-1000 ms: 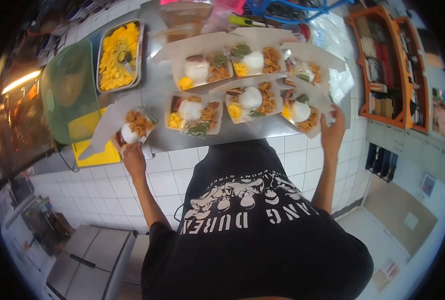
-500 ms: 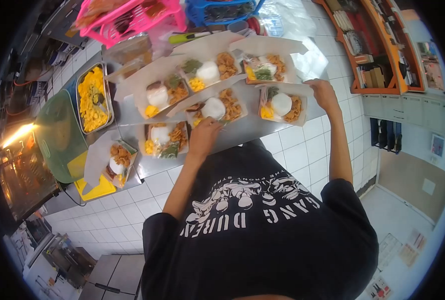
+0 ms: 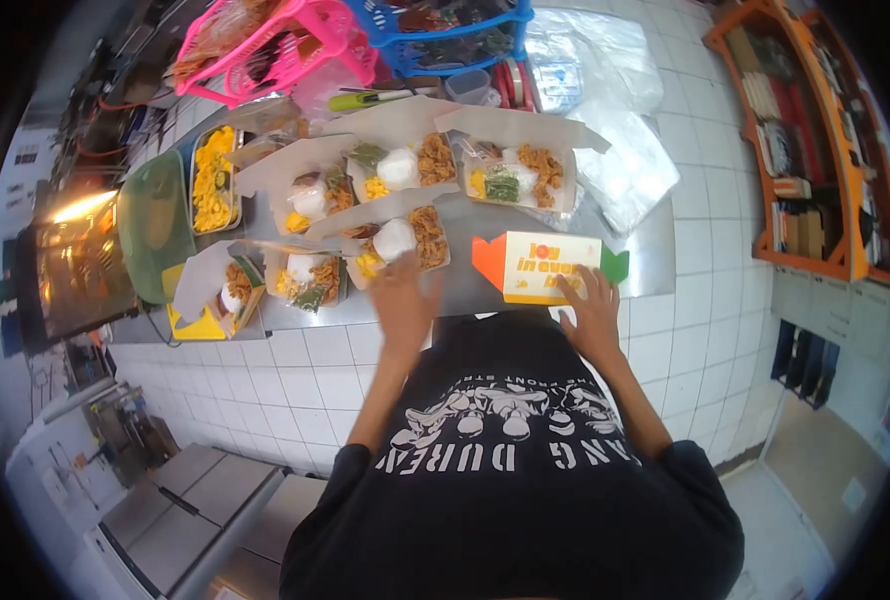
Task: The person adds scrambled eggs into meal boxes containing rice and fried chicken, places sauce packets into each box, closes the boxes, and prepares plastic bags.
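Observation:
A meal box (image 3: 540, 262) with its lid folded down lies at the counter's front right. Its lid is cream with yellow lettering, and an orange flap and a green flap stick out at its ends. My right hand (image 3: 593, 312) rests its fingertips on the front of that lid, fingers spread. To its left, my left hand (image 3: 405, 295) is open at the near edge of an open meal box (image 3: 397, 238) of rice, fried chicken and yellow pieces; whether it touches that box I cannot tell. Another open box (image 3: 305, 278) stands farther left.
More open meal boxes, including one at the back right (image 3: 525, 172), stand on the metal counter (image 3: 645, 270). A tray of yellow food (image 3: 213, 180) is at left. Behind are pink (image 3: 285, 50) and blue baskets (image 3: 450, 40) and plastic bags (image 3: 615, 150).
The right-hand box has gone from open to lid folded down. My right hand has moved from the lid's raised corner onto its front. My left hand has opened beside the neighbouring box.

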The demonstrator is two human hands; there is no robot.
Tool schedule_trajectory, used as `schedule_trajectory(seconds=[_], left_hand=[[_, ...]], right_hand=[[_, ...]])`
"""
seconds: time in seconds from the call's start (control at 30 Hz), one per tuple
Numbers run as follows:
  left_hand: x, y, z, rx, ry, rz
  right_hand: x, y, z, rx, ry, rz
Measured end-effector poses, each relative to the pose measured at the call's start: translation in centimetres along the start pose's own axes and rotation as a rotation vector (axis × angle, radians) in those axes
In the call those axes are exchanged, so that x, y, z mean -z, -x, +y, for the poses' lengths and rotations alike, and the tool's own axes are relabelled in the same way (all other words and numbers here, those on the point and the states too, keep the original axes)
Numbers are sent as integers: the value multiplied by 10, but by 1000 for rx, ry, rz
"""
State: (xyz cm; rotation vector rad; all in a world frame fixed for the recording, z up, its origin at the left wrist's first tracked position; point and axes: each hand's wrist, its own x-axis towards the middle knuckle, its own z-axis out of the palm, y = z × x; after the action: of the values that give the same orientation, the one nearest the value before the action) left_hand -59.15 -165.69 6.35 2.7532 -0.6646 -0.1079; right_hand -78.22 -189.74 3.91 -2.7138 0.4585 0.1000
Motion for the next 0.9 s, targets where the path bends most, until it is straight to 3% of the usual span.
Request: schedule_trajectory(seconds=[0.07,0.13,0.23,0.43,0.57,0.67,0.73,0.83,0.87,0.9], left_hand=[[-12,5,50,-165,309,85],[-61,10,76,-180,386,-49],[-105,17,92,-192,117,-41],[-129,4,79,-297,168,55],[-131,8,75,-292,266,66],[-81,23,56,-323,369,-26],[-65,47,25,-374,503,163],[-12,87,-57,-336,586,42],[10,100,-91,-218,594,-132],[28,115,-124,-98,598,-309]], right_hand=[[-5,-1,4,12,-15,6],[-10,1,7,43,-27,7],[-14,-2,15,15,-34,40],[-47,-7,22,-85,114,-28],[-57,-9,37,-36,103,83],[-40,-14,0,-233,219,146],[-42,-28,-8,-63,148,401],[-15,-50,-131,67,-97,561],[-22,-60,-162,79,-105,572],[-28,-72,-190,107,-251,414]])
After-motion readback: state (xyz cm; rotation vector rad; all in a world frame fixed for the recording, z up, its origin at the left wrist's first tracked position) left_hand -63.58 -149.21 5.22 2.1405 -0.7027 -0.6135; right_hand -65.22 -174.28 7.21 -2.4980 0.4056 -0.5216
